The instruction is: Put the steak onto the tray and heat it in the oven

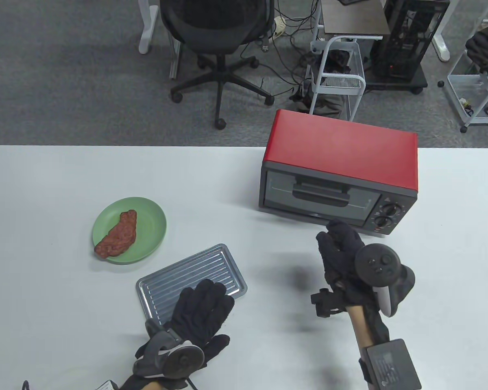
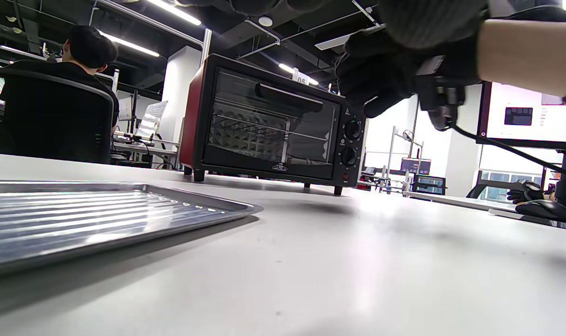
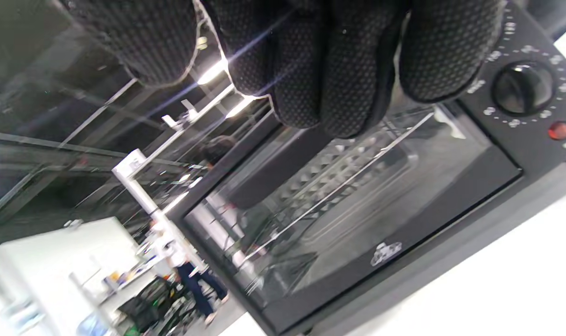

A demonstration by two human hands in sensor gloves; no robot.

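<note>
— What are the hands doing?

— The left hand (image 1: 201,310) lies flat, fingers straight and together, its fingertips resting on the near right corner of the tray (image 1: 187,276). The right hand (image 1: 341,254) is raised just in front of the oven (image 1: 339,170), fingers loosely bent, gripping nothing.

— And the tray, anything on it?

— No, its ribbed metal bed is bare; the left wrist view shows the same. It sits flat on the table (image 1: 44,284), askew to the table edge.

— So where's the steak?

— The steak (image 1: 118,235) lies on the green plate (image 1: 146,227), one end hanging over the near left rim. The plate is just beyond the tray's far left corner.

— The oven?

— Door closed, red top, two knobs at the right. Through the glass, the right wrist view shows a wire rack with nothing on it.
</note>
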